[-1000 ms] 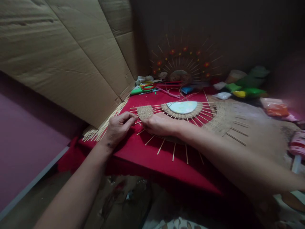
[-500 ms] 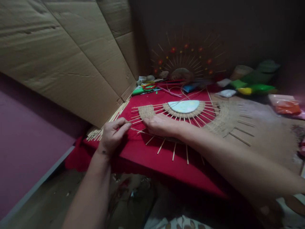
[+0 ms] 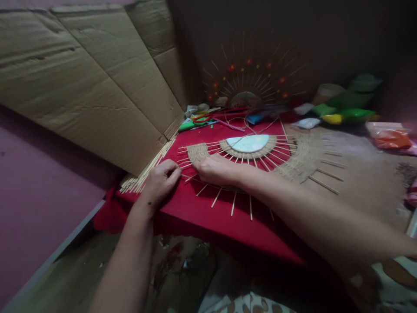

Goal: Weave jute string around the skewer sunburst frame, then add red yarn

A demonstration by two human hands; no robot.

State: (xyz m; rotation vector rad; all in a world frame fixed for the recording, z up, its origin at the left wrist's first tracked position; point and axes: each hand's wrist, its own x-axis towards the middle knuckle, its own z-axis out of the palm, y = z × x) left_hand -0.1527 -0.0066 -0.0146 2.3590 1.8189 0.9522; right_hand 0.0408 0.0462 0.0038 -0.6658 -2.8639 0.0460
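Observation:
A half-round woven fan piece, with thin sticks radiating through a band of twine weaving (image 3: 198,152), lies on the red cloth. At its centre is a pale blue half disc (image 3: 249,143) edged with woven twine. My right hand (image 3: 216,168) is closed at the lower end of the left woven section, its fingertips partly hidden against the sticks. Left of it, my left hand (image 3: 163,179) is closed in a pinch on a thin strand of twine (image 3: 185,175) that runs toward the sticks. My right forearm covers part of the lower band.
A bundle of loose sticks (image 3: 132,184) lies by the leaning cardboard (image 3: 107,91). Behind are scissors (image 3: 201,118), loose twine (image 3: 250,126) and a finished stick fan with red flowers (image 3: 246,100). Coloured packets (image 3: 356,114) sit at the right.
My left hand has turned slightly and its fingers have closed more over the twine. My right hand stays at the woven section. The whole view has shifted a little.

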